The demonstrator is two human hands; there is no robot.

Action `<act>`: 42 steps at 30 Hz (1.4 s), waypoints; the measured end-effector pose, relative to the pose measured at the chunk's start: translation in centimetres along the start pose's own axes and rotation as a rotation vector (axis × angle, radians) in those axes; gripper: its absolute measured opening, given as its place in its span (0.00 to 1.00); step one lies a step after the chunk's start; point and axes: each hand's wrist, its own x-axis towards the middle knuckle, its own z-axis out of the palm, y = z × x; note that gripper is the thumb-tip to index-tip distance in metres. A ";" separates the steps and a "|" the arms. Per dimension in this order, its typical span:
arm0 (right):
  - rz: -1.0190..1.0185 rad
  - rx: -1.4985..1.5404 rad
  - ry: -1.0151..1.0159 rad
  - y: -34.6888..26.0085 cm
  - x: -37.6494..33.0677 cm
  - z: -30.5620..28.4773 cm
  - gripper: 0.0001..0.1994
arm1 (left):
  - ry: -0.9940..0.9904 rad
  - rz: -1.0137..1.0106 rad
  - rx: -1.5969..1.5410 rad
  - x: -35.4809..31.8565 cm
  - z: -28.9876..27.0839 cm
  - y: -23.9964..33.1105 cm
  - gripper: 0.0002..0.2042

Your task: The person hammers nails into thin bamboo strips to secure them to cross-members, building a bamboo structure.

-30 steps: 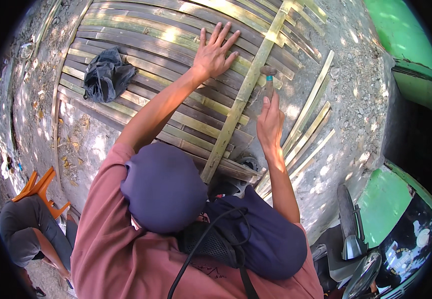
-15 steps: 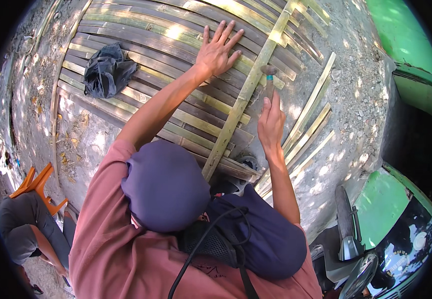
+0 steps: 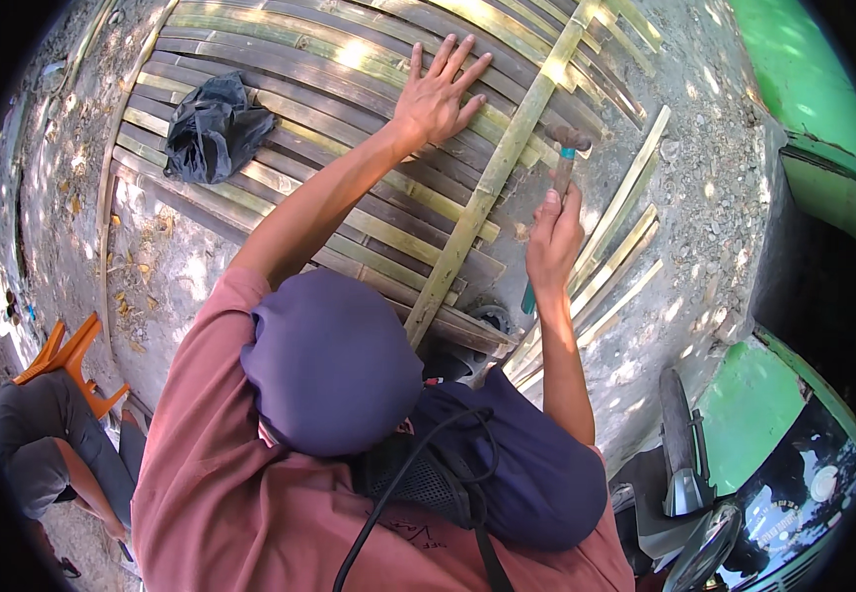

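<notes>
A hammer with a rusty head and a blue-green band is gripped by the handle in my right hand. Its head is raised beside a long bamboo crosspiece, to the right of it. My left hand lies flat with fingers spread on the panel of split bamboo slats, left of the crosspiece. The slats run side by side beneath the crosspiece, and their uneven ends stick out past it on the right.
A crumpled black plastic bag rests on the slats at left. Loose bamboo strips lie on the ground at right. At lower left a person sits by an orange plastic chair. A motorcycle and green wall are at lower right.
My right hand has moved the hammer to the right, away from the crosspiece, and turned it so more of the handle shows. My left hand stays spread on the slats.
</notes>
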 end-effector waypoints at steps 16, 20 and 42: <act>-0.111 -0.401 -0.248 4.1 2.2 -1.0 0.20 | -0.048 -0.054 0.041 0.1 -0.1 0.3 0.33; -0.171 -0.138 0.026 1.8 1.7 -0.3 0.19 | -0.054 -0.067 0.057 -0.3 -0.2 -0.1 0.34; -0.120 -0.132 -0.075 -0.9 1.5 -0.4 0.16 | -0.014 -0.057 0.010 -0.6 0.1 -0.3 0.34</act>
